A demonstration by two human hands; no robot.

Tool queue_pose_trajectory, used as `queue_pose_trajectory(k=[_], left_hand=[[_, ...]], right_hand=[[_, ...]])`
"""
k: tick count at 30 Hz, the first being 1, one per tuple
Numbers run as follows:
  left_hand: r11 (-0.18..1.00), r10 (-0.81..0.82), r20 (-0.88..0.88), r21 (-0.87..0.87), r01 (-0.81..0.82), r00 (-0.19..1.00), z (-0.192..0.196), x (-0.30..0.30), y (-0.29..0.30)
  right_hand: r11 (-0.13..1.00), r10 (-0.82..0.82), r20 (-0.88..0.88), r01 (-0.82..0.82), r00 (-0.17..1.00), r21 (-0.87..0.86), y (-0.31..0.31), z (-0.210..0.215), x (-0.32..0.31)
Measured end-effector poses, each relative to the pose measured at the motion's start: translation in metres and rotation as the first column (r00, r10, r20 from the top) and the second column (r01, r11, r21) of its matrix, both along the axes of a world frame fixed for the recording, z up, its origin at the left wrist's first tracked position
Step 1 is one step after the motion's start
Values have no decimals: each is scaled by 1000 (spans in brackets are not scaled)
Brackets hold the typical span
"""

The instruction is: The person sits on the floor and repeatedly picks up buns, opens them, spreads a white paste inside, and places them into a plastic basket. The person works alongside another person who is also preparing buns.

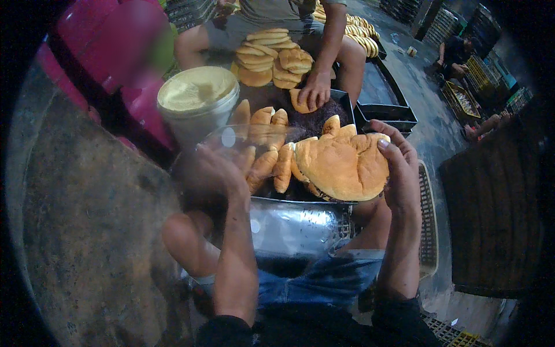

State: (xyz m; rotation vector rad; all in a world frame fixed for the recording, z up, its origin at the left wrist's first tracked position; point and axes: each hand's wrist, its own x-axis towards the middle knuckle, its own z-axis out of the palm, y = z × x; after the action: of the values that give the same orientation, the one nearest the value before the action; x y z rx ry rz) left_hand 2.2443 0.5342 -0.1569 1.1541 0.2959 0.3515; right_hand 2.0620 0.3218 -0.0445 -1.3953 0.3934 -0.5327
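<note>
My right hand (403, 165) grips a large folded golden bun (344, 168) by its right edge, thumb on top. The bun is held up over the near right part of a dark metal tray (300, 200). My left hand (217, 170), blurred, is at the tray's left side with a clear plastic bag (248, 136) in its grasp; the bag bears a white oval. Several filled buns (263, 168) stand on edge in the tray beneath the bag. A stack of clear plastic bags (292, 228) lies across my lap.
Opposite me, a co-worker's hand (314, 92) presses a bun into dark shredded filling (315, 121). A tub of pale cream (196, 95) stands left of the tray. Flat buns (266, 55) are piled behind. Empty black trays (384, 92) and a plastic crate (428, 225) are at right.
</note>
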Motion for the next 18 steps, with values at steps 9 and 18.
queue_pose_trajectory(k=[9, 18], left_hand=[[983, -100, 115, 168, 79, 988, 5, -34, 23], [999, 25, 2, -21, -24, 1000, -17, -12, 39]], right_hand=[[998, -32, -19, 33, 999, 57, 10, -7, 1], [997, -71, 7, 71, 997, 7, 3, 7, -17]])
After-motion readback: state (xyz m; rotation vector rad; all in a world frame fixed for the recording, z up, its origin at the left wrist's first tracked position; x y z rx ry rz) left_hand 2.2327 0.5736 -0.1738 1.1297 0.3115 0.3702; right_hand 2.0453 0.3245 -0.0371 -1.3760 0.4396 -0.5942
